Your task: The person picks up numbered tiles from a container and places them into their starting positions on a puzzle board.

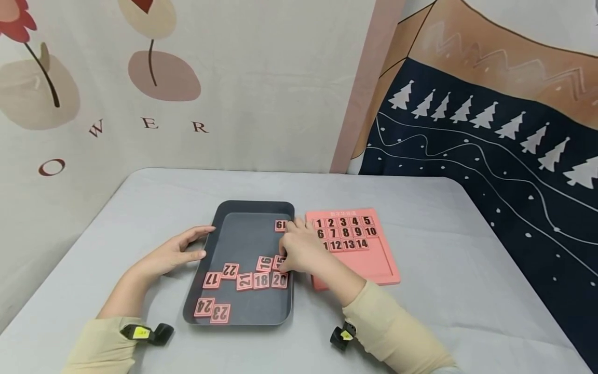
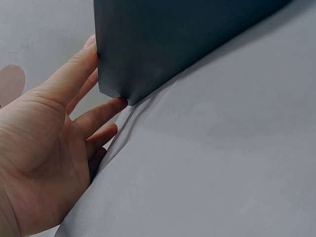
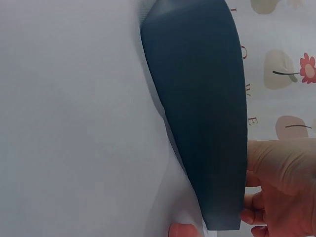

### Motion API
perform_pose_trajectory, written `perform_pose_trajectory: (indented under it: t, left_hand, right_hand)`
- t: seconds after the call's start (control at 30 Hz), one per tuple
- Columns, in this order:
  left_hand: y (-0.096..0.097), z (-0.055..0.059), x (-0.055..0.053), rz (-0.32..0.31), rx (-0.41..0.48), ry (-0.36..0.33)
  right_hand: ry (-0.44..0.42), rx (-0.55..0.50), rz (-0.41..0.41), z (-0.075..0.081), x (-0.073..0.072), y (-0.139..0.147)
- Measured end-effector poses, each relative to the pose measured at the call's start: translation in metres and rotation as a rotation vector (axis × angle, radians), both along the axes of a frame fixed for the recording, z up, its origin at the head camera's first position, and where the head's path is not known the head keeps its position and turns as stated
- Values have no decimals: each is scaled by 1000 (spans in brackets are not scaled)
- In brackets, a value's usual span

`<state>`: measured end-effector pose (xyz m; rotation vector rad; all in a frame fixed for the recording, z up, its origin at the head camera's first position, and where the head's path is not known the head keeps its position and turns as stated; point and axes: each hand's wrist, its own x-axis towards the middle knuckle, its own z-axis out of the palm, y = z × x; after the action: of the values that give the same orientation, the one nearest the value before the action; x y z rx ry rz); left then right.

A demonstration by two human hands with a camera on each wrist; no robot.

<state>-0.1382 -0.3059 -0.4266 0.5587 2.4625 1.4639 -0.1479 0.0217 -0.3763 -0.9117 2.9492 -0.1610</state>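
A dark grey tray (image 1: 238,239) lies on the table, holding several pink number tiles. My left hand (image 1: 173,252) is at the tray's left side, fingertips at the rim and fingers loosely extended; in the left wrist view its fingers touch the tray's outer wall (image 2: 143,44). Reaching over the right rim, my right hand (image 1: 303,246) pinches the number tile 15 (image 1: 277,262) between thumb and finger, partly covering it. Close around that tile are tile 16 (image 1: 264,264) and tile 20 (image 1: 279,280). The right wrist view shows this hand (image 3: 286,182) beside the tray wall (image 3: 207,113).
To the tray's right lies a pink number board (image 1: 359,265) with tiles 1 to 14 in rows, partly behind the right hand. Tile 19 (image 1: 280,225) sits near the tray's upper right corner. Tiles 24 (image 1: 204,307) and 23 (image 1: 220,314) lie at the near left.
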Motion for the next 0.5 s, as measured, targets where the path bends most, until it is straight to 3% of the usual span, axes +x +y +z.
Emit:
perform_pose_trajectory:
  t: [0.23,0.5]
  left_hand:
    - [1,1,1,0,1,-6]
    - [1,3,1,7,2,-12]
  right_hand:
    - [-19,-13,-14,-2,-1,-2]
    - [111,-132,-56,3,2,6]
